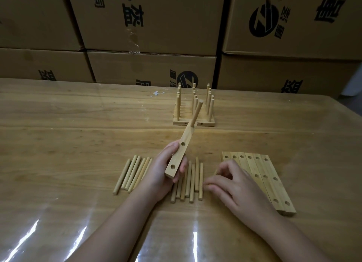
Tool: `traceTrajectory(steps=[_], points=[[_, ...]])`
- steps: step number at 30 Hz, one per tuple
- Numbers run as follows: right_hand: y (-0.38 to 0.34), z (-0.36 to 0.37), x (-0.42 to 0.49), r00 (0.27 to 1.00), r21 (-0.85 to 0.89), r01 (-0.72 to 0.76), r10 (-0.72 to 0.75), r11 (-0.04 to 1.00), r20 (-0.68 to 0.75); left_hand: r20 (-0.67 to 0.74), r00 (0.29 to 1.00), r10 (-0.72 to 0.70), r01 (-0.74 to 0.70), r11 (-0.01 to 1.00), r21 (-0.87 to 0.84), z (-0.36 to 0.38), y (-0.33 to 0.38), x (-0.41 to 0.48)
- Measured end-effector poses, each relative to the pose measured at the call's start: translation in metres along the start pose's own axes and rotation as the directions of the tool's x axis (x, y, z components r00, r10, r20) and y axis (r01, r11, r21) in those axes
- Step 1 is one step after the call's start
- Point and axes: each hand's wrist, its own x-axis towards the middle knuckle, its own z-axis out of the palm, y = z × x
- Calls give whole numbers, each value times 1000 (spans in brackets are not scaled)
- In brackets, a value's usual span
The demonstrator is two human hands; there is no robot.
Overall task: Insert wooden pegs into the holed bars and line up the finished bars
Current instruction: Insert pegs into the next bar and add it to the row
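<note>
One peg (197, 111) stands in the far hole of a tilted bar (178, 157). The left hand (163, 173) grips the bar's near end, fingers curled round it, above loose pegs (193, 181) on the table (78, 124). The right hand (237, 189) hovers beside blank bars (263, 176), fingers bent; whether they pinch a peg is unclear. Finished bars (194, 123) stand lined up beyond. Boxes (156, 36) show a round "Z" logo (264, 19).

tilted bar (177, 157), 1 peg (196, 112) in far hole; loose pegs (193, 181) flat; empty bars (262, 175) right; finished bars (209, 122) behind.

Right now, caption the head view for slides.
Left hand grips a one-peg holed bar; right hand beside loose pegs.
</note>
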Motion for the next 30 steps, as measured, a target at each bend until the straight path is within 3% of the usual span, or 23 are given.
traceTrajectory(steps=[5,10,14,18,30], points=[[-2,-1,1,981,108,54,-32,993,-192,3,1000,-9,9,1000,1,-1,-1,0],[0,-3,1,949,484,-50,193,873,-250,3,1000,-4,4,999,34,-2,-1,0],[2,-2,2,934,603,-40,245,797,-262,45,999,-11,4,990,138,-1,-3,-2],[2,-1,2,947,630,-35,227,776,-227,79,997,-9,-7,980,201,-2,-4,-4],[2,-4,3,954,524,-65,207,849,-218,141,990,-25,-25,939,344,-7,-9,-2]])
